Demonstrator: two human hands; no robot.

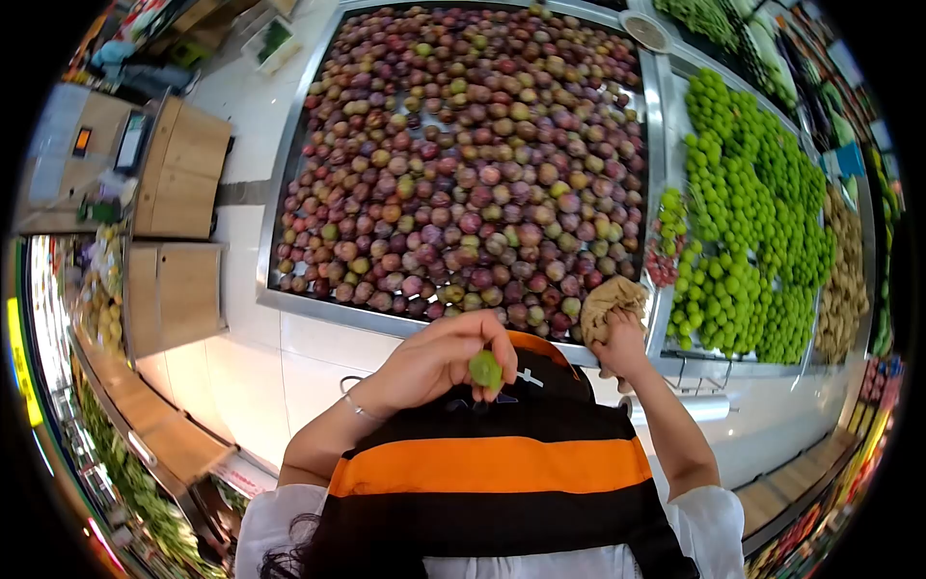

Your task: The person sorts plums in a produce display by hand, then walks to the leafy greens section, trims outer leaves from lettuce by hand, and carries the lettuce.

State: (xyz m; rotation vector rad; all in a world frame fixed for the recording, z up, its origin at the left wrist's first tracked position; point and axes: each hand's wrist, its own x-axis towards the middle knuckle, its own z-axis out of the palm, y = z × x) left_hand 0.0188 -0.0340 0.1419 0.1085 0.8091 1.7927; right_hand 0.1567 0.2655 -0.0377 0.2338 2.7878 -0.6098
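Note:
My left hand (pixel 453 352) is raised in front of the apron (pixel 487 465), its fingers curled around a small round green fruit (pixel 485 369). Just at the near right corner of the plum bin, my right hand (pixel 623 345) grips a crumpled brown cloth (pixel 612 301). The cloth lies against the bin's metal rim (pixel 338 314) and the nearest plums. Many reddish-purple plums (pixel 473 183), some of them greenish, fill the wide bin ahead of me.
Right of the plums, a metal-edged bin holds bright green round fruit (pixel 752 232), with a small heap of reddish fruit (pixel 664 253) beside it. Brown knobbly produce (pixel 844 275) lies farther right. A wooden counter (pixel 178 179) stands to the left. A plastic roll (pixel 687 409) hangs below the rim.

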